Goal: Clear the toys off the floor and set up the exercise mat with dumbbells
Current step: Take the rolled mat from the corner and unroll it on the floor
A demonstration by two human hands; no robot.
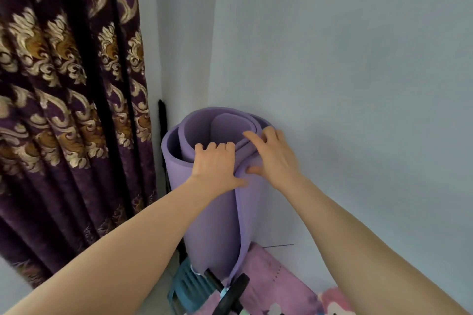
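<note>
A rolled purple exercise mat (212, 225) stands upright in the room corner against the pale wall. My left hand (216, 163) grips the top rim of the roll, fingers curled over the edge and thumb on the outside. My right hand (272, 155) holds the rim just to the right, fingers over the top layers and thumb pressed on the outer flap. The loose outer edge of the mat runs down the front of the roll. No dumbbells are clearly visible.
A dark purple patterned curtain (69, 110) hangs on the left. At the foot of the roll are a teal slatted object (189, 286), a black round thing (235, 291), a pink mat or cloth (271, 279) and a pink plush toy (335, 300).
</note>
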